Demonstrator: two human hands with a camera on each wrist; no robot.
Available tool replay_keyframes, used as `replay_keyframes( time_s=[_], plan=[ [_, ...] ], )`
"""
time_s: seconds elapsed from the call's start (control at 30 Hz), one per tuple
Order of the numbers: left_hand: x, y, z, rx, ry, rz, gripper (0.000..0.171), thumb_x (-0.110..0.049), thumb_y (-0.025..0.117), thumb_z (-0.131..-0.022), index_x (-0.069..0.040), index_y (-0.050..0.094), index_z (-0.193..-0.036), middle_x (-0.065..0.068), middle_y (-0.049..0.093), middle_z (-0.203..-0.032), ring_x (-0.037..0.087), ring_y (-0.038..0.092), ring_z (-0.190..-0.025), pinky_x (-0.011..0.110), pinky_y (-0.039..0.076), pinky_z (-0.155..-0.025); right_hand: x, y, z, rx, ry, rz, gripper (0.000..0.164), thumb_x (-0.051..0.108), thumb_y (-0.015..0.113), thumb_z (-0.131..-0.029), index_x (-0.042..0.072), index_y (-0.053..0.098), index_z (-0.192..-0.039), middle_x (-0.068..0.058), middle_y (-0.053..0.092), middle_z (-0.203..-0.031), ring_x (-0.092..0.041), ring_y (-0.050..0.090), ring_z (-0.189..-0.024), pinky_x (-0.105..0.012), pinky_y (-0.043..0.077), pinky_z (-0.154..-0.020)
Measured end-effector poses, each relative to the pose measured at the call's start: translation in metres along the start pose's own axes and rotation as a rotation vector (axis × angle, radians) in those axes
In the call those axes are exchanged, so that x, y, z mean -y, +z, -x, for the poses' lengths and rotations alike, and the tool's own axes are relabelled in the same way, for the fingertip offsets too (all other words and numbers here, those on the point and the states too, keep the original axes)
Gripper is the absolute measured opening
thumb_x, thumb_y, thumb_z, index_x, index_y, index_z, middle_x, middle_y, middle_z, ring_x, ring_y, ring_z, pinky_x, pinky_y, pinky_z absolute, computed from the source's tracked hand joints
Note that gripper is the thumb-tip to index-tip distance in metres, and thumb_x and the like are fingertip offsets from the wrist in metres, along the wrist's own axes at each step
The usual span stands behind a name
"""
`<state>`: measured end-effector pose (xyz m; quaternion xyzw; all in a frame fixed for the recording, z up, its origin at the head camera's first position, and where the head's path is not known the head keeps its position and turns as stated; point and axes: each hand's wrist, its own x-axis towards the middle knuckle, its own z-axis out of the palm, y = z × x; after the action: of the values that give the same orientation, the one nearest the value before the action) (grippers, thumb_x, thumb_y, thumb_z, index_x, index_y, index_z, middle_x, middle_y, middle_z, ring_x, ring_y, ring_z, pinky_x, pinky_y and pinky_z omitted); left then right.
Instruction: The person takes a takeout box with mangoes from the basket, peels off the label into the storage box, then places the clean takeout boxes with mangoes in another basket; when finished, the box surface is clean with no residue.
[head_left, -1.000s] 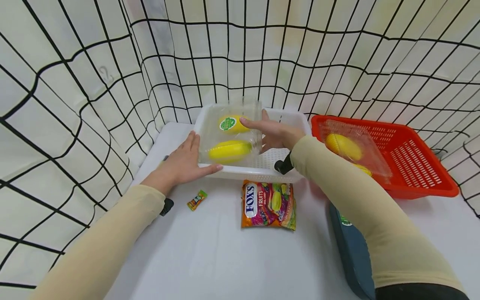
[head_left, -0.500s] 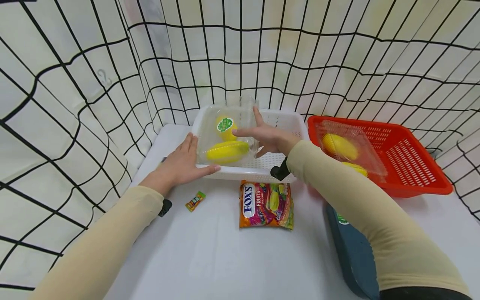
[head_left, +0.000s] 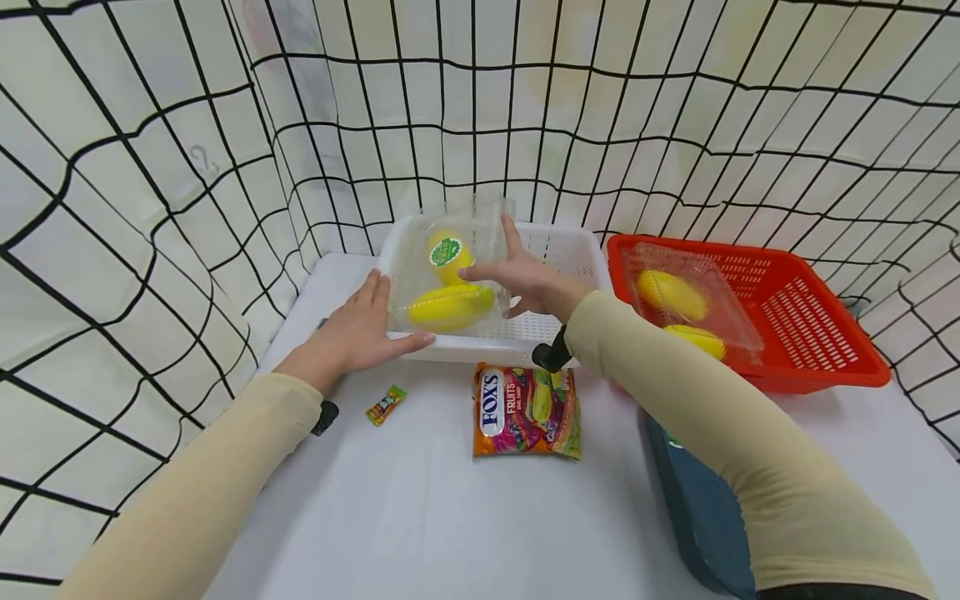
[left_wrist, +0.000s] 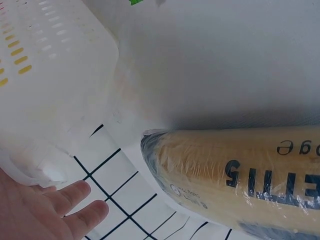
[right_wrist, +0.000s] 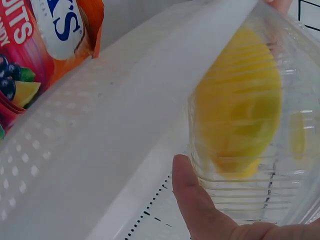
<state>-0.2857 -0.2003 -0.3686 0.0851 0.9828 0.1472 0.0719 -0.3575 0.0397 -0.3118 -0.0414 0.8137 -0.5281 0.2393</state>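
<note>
A clear plastic box (head_left: 480,223) with two yellow fruits (head_left: 450,307) leans inside the white basket (head_left: 487,348), at its left end. The upper fruit bears a green sticker (head_left: 446,252). My right hand (head_left: 528,279) holds the box's right end, thumb over its face and other fingers along its side. In the right wrist view, one finger (right_wrist: 192,195) lies against the ridged wall. My left hand (head_left: 356,332) rests on the basket's left front corner with straight fingers, thumb along the rim. The left wrist view shows two fingertips beside the basket.
A red basket (head_left: 817,333) at right holds another clear box of yellow fruit. A dark blue tray (head_left: 708,525) lies partly under my right arm. Forward are a Fox's candy bag (head_left: 525,412) and small wrapped candy (head_left: 386,406). A tan wrapped package (left_wrist: 225,170) lies left. Black mesh surrounds the table.
My right thumb has slid left and down over the box, and its index finger has straightened upward. The upper fruit has turned inside the box. My left hand stays on the basket.
</note>
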Motion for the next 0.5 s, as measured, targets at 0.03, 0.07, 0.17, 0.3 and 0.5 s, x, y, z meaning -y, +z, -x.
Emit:
replay_keyframes(
  time_s=[0.03,0.07,0.17,0.3,0.5],
  plan=[
    [0.0,0.0,0.0,0.0,0.002,-0.001,0.121,-0.075,0.049,-0.091,0.009,-0.005,-0.159,0.03,-0.009,-0.169,0.053,0.014,-0.154,0.064,0.023,-0.123,-0.001,0.001,0.001,-0.008,-0.002,-0.006,0.116,0.033,0.077,-0.091,0.053,-0.016,-0.157,-0.006,-0.006,-0.174,-0.047,0.03,-0.151,-0.073,0.041,-0.106],
    [0.0,0.001,0.0,0.0,0.002,0.0,0.121,-0.075,0.049,-0.091,0.009,-0.005,-0.159,0.03,-0.009,-0.169,0.053,0.014,-0.154,0.064,0.023,-0.122,-0.001,0.001,0.002,-0.016,-0.004,-0.009,0.116,0.032,0.077,-0.091,0.053,-0.015,-0.157,-0.006,-0.007,-0.174,-0.047,0.029,-0.151,-0.073,0.042,-0.105],
    [0.001,0.002,-0.001,0.0,0.004,-0.004,0.121,-0.075,0.048,-0.091,0.01,-0.004,-0.159,0.03,-0.008,-0.169,0.053,0.014,-0.154,0.064,0.024,-0.122,-0.002,0.002,0.005,-0.034,-0.012,-0.007,0.114,0.032,0.076,-0.091,0.052,-0.014,-0.158,-0.006,-0.008,-0.174,-0.047,0.029,-0.151,-0.073,0.043,-0.104],
    [0.0,0.002,0.0,-0.002,0.002,-0.002,0.121,-0.075,0.048,-0.091,0.01,-0.004,-0.159,0.03,-0.008,-0.169,0.053,0.013,-0.154,0.064,0.024,-0.122,-0.002,-0.001,0.009,-0.059,-0.035,0.001,0.114,0.032,0.076,-0.091,0.05,-0.014,-0.159,-0.007,-0.008,-0.174,-0.047,0.031,-0.15,-0.073,0.044,-0.103],
    [0.0,0.0,-0.001,-0.004,0.001,0.008,0.123,-0.078,0.048,-0.09,0.01,-0.004,-0.159,0.029,-0.009,-0.169,0.052,0.011,-0.155,0.063,0.022,-0.123,0.0,-0.014,0.019,-0.098,-0.091,-0.015,0.11,0.029,0.073,-0.092,0.048,-0.012,-0.16,-0.005,-0.005,-0.174,-0.045,0.029,-0.151,-0.076,0.041,-0.102]
  ],
)
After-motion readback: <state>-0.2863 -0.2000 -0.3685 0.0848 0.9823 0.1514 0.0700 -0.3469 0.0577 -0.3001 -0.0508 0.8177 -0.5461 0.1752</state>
